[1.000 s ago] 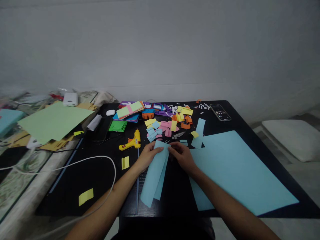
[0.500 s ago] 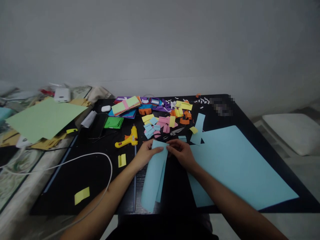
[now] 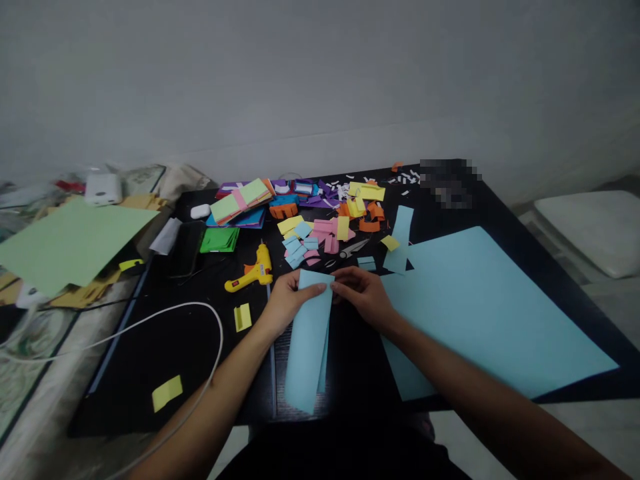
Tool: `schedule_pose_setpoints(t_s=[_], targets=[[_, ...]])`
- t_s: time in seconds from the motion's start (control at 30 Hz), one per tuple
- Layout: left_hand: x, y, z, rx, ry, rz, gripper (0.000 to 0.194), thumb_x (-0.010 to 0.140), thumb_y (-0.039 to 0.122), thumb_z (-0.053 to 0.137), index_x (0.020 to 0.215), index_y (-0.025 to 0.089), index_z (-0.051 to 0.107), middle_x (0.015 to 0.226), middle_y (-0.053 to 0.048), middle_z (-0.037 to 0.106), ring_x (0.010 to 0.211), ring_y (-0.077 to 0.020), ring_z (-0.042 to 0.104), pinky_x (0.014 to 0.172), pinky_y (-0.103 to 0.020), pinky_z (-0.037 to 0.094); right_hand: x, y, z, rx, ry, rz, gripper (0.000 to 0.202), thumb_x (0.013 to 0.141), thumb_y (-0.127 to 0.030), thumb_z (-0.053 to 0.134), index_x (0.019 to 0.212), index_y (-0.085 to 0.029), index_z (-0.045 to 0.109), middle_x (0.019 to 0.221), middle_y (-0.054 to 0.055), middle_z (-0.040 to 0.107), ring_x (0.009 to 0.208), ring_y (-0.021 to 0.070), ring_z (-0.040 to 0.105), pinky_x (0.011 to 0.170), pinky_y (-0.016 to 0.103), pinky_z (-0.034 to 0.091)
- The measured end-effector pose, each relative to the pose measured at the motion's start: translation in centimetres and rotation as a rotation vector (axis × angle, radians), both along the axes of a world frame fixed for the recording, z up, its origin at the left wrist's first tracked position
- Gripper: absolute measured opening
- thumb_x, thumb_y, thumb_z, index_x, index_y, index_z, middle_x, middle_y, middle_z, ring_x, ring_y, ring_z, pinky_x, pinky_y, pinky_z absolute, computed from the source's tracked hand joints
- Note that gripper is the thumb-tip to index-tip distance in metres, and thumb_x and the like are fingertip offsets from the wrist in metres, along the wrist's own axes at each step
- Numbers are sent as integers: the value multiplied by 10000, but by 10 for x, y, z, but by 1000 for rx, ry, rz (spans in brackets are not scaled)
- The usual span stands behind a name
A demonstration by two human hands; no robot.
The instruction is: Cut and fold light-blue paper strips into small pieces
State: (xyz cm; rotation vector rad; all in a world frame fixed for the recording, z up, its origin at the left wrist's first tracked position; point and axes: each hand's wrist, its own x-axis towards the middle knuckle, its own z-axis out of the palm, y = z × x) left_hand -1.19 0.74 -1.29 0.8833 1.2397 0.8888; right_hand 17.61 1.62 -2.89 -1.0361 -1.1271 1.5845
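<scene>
A folded strip of light blue paper (image 3: 307, 340) is held upright-lengthwise over the near middle of the table. My left hand (image 3: 293, 298) grips its upper left side, thumb lying across the front and fingers hidden behind. At the top right corner, my right hand (image 3: 361, 293) pinches the paper between thumb and fingertips. The layers spread apart slightly towards the lower end. Under my right forearm lies a large light blue sheet (image 3: 493, 310). Just beyond my hands are scissors (image 3: 353, 249) and small folded blue paper pieces (image 3: 296, 253).
A yellow glue gun (image 3: 254, 269) lies left of my hands. Stacked coloured papers (image 3: 243, 202), green paper (image 3: 220, 240) and a dark phone (image 3: 186, 249) are farther back. A white cable (image 3: 219, 327) loops over my left forearm. A narrow blue strip (image 3: 401, 237) lies right of the scissors.
The view has turned a little, so the table appears tilted. Both hands keep their hold on the folded blue paper, whose lower layers look closer together.
</scene>
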Motion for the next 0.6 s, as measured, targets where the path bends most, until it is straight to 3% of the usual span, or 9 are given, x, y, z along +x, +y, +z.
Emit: schedule_pose_setpoints(t_s=[0.3,0.6], targets=[[0,0,1,24,8,-14,395,714,488,853,872,148,731,693,-17,723,532,-133,609,509,-231,442,1,-2,1,5,7,6,309,734,-397,868,917,-186,736,742,16,745,602,169,699,641,344,615],[-2,1,3,-29,22,-5,405,651,473,891,791,124,740,661,-49,738,479,-133,600,465,-228,431,1,-2,3,41,24,26,343,738,-398,872,970,-179,745,682,0,736,577,160,698,618,316,612]])
